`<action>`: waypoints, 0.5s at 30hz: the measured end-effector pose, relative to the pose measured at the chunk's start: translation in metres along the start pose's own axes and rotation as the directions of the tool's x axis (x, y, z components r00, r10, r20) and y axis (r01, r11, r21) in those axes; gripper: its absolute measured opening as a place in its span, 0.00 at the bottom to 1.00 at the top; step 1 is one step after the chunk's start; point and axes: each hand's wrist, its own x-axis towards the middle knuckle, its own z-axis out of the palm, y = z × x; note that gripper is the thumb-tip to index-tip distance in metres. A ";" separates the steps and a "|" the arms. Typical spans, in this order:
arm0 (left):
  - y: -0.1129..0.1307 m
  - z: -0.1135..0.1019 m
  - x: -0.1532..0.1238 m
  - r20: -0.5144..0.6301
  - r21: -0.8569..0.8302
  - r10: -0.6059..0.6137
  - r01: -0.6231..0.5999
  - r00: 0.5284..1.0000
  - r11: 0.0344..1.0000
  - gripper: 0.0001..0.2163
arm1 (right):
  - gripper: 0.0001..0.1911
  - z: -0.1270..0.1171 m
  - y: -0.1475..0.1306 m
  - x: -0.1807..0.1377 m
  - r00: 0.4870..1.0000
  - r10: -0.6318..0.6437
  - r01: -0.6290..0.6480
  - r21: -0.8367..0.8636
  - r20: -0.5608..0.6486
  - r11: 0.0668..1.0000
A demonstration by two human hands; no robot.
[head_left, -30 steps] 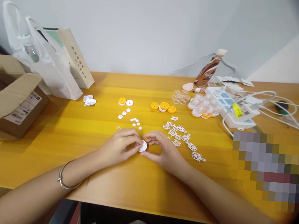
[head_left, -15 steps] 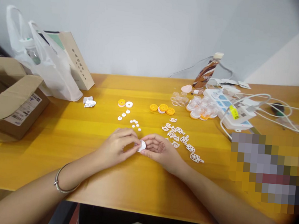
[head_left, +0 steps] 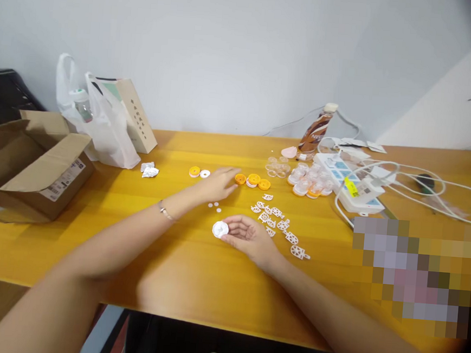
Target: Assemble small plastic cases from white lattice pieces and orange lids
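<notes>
Well, the yellow table (head_left: 93,225) carries everything. At its left edge stands an open cardboard box (head_left: 28,165), with a plastic bag (head_left: 104,128) behind it near the far edge. Toward the far right corner lies a white power strip (head_left: 349,185) with its cables. Just beside the strip, a heap of clear-and-orange pieces (head_left: 311,180) looks already put together, so I judge that some of the work is done.

My left hand (head_left: 219,180) is stretched toward the far side, fingers loose and spread, gripping nothing. Its fingertips are just beside the row of orange discs (head_left: 253,180), and I cannot tell if they touch the nearest one. My right hand (head_left: 251,235) rests near the middle of the table, palm up, and pinches a white round piece (head_left: 220,229) between thumb and fingertips.

To the right of it many white spoked parts (head_left: 276,220) lie scattered, and a few small white dots (head_left: 216,206) lie between my two hands. All these are loose, so I think much remains.
</notes>
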 end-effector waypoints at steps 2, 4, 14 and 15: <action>-0.003 0.014 0.019 0.033 -0.030 -0.004 0.005 0.999 1.000 0.20 | 0.18 0.000 0.000 0.000 1.000 0.003 -0.003 0.002 0.001 1.000; -0.003 0.025 0.031 0.041 -0.050 -0.004 0.006 0.999 0.999 0.16 | 0.18 0.001 0.000 0.000 1.000 0.007 -0.007 0.010 -0.003 1.000; 0.013 -0.024 -0.042 -0.026 -0.498 -0.226 0.183 0.974 0.847 0.17 | 0.18 -0.001 -0.002 -0.001 0.987 -0.082 0.089 0.041 -0.142 0.995; 0.015 -0.030 -0.056 0.017 -0.598 -0.247 0.208 0.969 0.774 0.17 | 0.18 0.000 -0.003 -0.001 0.979 -0.105 0.114 0.039 -0.176 0.993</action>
